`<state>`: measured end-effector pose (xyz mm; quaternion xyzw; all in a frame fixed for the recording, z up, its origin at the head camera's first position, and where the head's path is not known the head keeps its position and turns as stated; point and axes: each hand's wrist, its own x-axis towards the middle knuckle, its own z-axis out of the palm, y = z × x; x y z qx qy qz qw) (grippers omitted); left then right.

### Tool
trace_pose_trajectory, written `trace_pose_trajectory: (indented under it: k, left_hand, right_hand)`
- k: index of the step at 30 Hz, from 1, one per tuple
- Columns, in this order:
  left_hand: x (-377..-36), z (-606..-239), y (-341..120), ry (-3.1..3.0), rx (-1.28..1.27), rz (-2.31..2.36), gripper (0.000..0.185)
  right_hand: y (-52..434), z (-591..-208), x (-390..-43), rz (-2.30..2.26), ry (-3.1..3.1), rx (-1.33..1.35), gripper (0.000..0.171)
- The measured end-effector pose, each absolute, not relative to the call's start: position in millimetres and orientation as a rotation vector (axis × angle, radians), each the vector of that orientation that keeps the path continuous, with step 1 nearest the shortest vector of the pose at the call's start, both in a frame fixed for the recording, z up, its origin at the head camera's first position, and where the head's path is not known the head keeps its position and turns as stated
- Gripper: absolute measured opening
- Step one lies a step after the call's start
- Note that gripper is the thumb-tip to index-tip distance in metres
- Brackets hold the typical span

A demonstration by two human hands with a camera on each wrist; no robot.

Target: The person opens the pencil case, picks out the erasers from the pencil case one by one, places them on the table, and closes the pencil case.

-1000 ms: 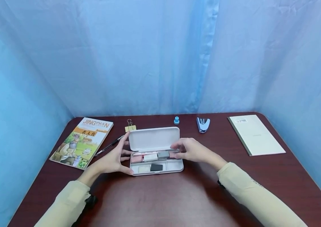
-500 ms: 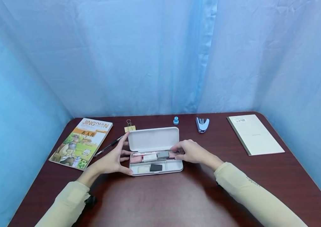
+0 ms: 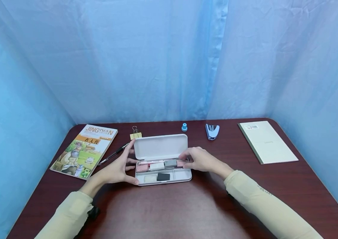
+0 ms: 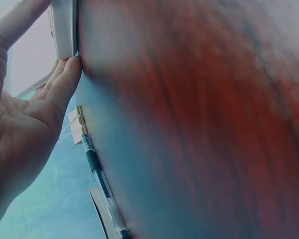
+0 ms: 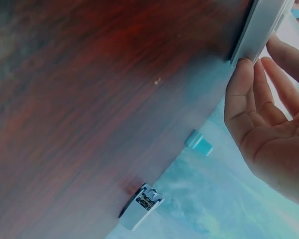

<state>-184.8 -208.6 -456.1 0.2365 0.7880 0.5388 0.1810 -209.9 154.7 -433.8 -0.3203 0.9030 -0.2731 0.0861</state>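
A white pencil case (image 3: 161, 146) lies on the table with its lid raised. Its back compartment holds a pink pen and a row of block-shaped erasers, among them a white eraser (image 3: 157, 166) and a grey eraser (image 3: 170, 163). In front lie a black eraser (image 3: 163, 177) and a pale eraser (image 3: 150, 179). My left hand (image 3: 115, 169) touches the case's left end, its index finger stretched up to the lid and its thumb at the front corner. At the right end, my right hand (image 3: 200, 159) grips the case, thumb over the rim and fingers behind and beneath it (image 5: 269, 114).
A magazine (image 3: 83, 151) and a black pen (image 3: 113, 154) lie left. Along the back stand a yellow binder clip (image 3: 136, 135), a small blue cone-shaped piece (image 3: 184, 127) and a light blue stapler (image 3: 212, 132). At the right lies a cream notebook (image 3: 268, 142). Blue curtains enclose the table.
My right hand has sunk slightly at the case's right end, and more of the rightmost pink eraser shows. The left hand stays against the case. The whole head view has drifted slightly left.
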Motion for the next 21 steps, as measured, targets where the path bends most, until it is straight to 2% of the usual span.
trace_pose_trajectory:
  k: [14, 21]
  left_hand:
    - [-185.1, -458.5, -208.3, 2.225, 0.686, 1.532, 0.148]
    - [-185.7, -456.5, -208.7, 2.214, 0.69, 1.536, 0.148]
  right_hand:
    - [155.0, -438.3, -211.3, -0.837, 2.665, -1.075, 0.014]
    - [155.5, -437.9, -212.0, -0.85, 2.661, -1.085, 0.015]
